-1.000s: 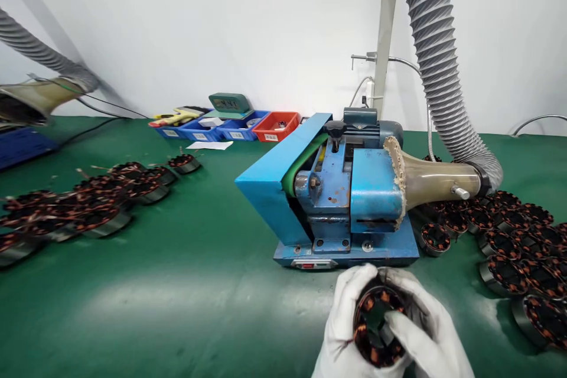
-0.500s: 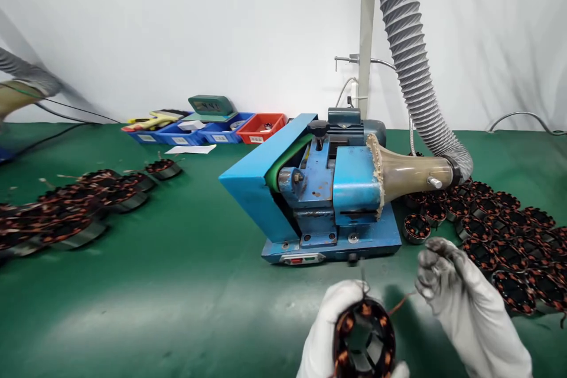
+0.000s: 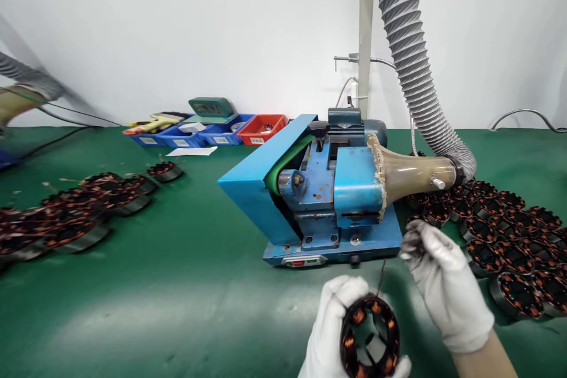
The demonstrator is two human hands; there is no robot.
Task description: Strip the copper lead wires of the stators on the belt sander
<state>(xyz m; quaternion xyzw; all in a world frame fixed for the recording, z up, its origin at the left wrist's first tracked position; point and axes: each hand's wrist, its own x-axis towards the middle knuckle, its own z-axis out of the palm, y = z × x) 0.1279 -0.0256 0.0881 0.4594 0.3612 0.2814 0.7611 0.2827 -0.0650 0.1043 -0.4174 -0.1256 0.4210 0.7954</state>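
Observation:
In the head view my left hand, in a white glove, is closed around a motor stator. The stator is a dark ring with copper windings, its open centre turned towards me. A thin wire lead stands up from its top rim. To the right, my gloved right hand is raised with its fingertips drawn together. Those fingertips are dark with grime and slightly blurred, close to the lead but apart from its visible end. What they pinch, if anything, I cannot make out.
A blue belt grinder stands just beyond my hands, joined to a grey ribbed hose. Many stators crowd the right side; another group of stators lies left. Blue bins and a red bin line the wall.
My right hand has moved left and up, towards the grinder's base. The stator has shifted slightly right in my left hand, and its lead now points upward.

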